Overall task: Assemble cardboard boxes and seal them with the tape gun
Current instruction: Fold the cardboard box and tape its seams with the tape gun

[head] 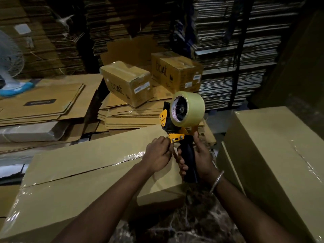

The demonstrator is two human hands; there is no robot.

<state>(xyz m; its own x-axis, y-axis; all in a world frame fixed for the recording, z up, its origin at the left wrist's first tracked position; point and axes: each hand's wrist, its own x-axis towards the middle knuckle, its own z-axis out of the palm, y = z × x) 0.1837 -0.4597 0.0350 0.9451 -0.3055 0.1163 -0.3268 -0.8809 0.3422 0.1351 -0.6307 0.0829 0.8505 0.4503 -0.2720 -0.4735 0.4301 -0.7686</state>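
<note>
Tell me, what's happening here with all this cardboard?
A person is boxing up. The right hand grips the handle of a yellow tape gun, held above a large cardboard box whose top seam is only partly taped. The left hand pinches at the gun's front, apparently freeing the tape end.

Tall stacks of flattened brown corrugated cardboard sheets [57,32] fill the back of a dim storeroom, and grey-edged stacked sheets [236,55] rise at the right. A white wire-caged fan on a blue base [10,71] stands at the left edge on low piles of flat brown cartons [43,102]. The dark marbled stone floor [192,225] shows at the bottom. Light is weak and warm.
</note>
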